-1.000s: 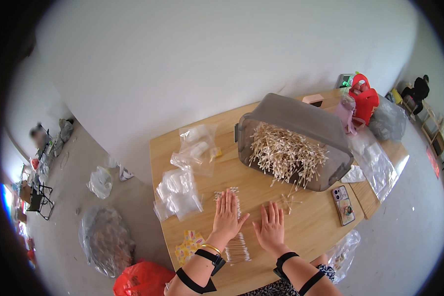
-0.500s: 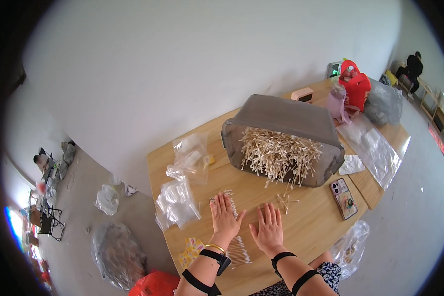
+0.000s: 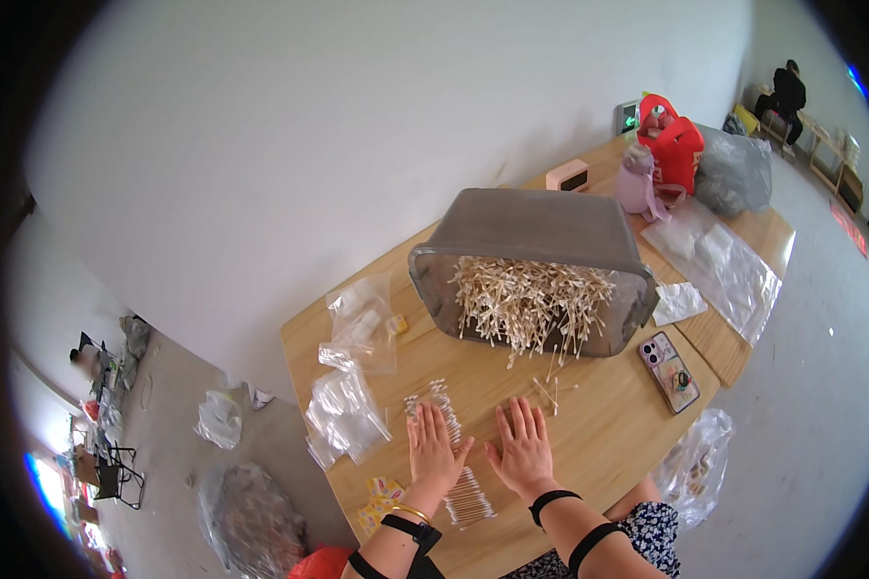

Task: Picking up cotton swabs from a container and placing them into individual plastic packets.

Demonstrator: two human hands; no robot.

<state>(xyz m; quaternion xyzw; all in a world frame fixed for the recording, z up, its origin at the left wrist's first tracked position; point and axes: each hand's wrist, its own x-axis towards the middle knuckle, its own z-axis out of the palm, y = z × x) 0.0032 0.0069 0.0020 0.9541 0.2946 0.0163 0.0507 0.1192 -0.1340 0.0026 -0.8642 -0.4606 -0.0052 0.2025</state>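
My left hand (image 3: 436,452) lies flat with fingers stretched out over a long row of cotton swabs (image 3: 469,497) set side by side on the wooden table. Swab tips show beyond its fingertips and beside its thumb; the palm hides part of the row. Flat on the bare wood to the right rests my right hand (image 3: 523,446), fingers extended, holding nothing. A few loose swabs (image 3: 556,394) lie just past its fingertips. Behind both hands, a grey plastic bin (image 3: 541,227) is tipped on its side, its mouth facing me, with a heap of cotton swabs (image 3: 531,299) inside.
Clear plastic bags (image 3: 346,410) and small yellow packets (image 3: 381,497) lie at the table's left. On the right are a phone (image 3: 668,372), a white tissue (image 3: 679,303), a plastic sheet (image 3: 714,256), a lilac bottle (image 3: 635,183) and a red bag (image 3: 674,150). Someone (image 3: 787,101) sits far off.
My left hand has drawn back slightly toward me, uncovering more swab tips at the far end of the row. My right hand stays nearly in place. The whole view has shifted a little.
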